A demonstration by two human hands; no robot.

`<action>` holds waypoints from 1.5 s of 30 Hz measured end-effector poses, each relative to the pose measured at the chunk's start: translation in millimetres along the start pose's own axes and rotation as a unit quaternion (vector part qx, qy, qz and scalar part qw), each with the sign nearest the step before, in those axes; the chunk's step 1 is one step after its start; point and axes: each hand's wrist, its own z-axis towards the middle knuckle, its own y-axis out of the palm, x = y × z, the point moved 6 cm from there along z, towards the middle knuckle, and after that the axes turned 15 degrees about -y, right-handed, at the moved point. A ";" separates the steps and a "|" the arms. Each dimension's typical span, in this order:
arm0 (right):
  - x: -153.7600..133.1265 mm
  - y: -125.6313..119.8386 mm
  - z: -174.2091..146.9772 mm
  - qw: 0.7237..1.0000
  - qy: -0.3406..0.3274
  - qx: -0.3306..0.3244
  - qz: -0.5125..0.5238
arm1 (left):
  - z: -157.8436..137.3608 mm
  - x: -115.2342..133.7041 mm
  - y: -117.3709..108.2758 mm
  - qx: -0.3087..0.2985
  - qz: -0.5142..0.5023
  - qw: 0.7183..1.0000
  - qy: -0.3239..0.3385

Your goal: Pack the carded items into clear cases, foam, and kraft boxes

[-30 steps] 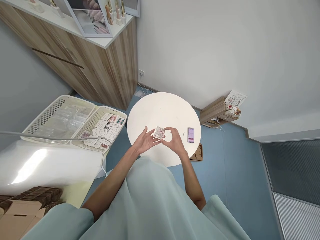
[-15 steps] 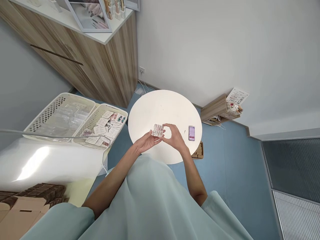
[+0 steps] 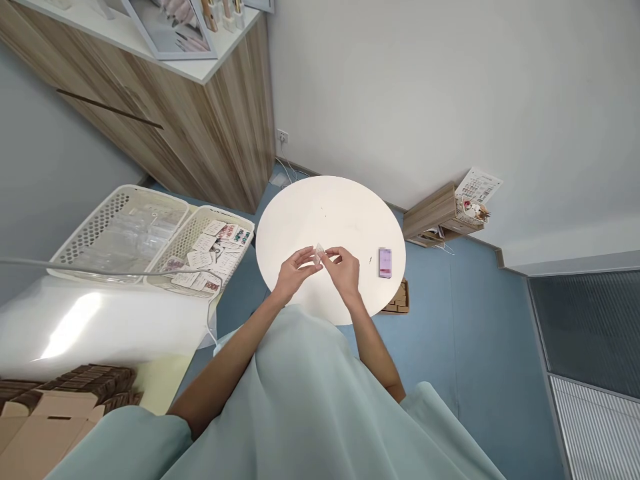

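A small card of press-on nails [image 3: 319, 254] is held above the round white table [image 3: 300, 207], turned nearly edge-on so its nails hardly show. My left hand [image 3: 295, 272] grips its left side with the fingertips and thumb. From the right, my right hand [image 3: 343, 272] pinches the same card between thumb and forefinger. A phone [image 3: 385, 263] with a lit pinkish screen lies on the table, right of my right hand. Near it is a tiny dark mark or object too small to name.
Left of the table are a white basket of clear plastic packages [image 3: 90, 233] and another basket of printed cards [image 3: 239, 267]. Folded cardboard boxes [image 3: 60, 427] are stacked at lower left. A wooden cabinet [image 3: 225, 127] stands behind; a box of small cartons [image 3: 400, 300] is on the floor.
The card has been tilted from facing me, with its rows of nails showing, to nearly edge-on. My right hand has shifted slightly left, and both hands have closed in around the card.
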 end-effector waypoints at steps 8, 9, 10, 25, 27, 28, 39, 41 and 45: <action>17.9 -16.5 6.3 0.999 0.020 0.025 -0.002 | -0.9 -0.7 -5.1 0.045 -0.009 0.999 0.019; 20.7 -18.4 7.7 0.999 0.018 0.020 0.020 | -1.2 -1.2 -6.7 0.048 -0.025 0.998 0.010; 23.3 -19.9 8.8 0.999 0.017 0.013 0.044 | -1.5 -1.9 -7.9 0.050 -0.040 0.998 0.000; 26.0 -21.0 7.1 0.967 0.014 -0.019 0.253 | -16.4 -7.6 16.9 -0.229 -0.162 0.952 -0.125; 25.2 -17.8 6.1 0.964 0.009 -0.028 0.266 | -22.0 -7.8 23.6 -0.260 -0.160 0.943 -0.132; 25.6 -16.0 5.6 0.963 0.007 -0.031 0.268 | -23.6 -7.8 25.3 -0.262 -0.159 0.942 -0.133; 20.5 -14.4 -6.1 0.983 0.034 0.017 0.180 | -18.0 0.4 4.4 0.012 -0.017 0.999 -0.030; 16.7 -12.8 -9.0 0.987 0.038 0.011 0.158 | -19.0 1.2 3.5 0.045 0.022 0.999 -0.004; 15.9 -11.4 -10.8 0.992 0.041 0.024 0.119 | -22.9 3.3 5.3 0.076 0.077 0.994 0.030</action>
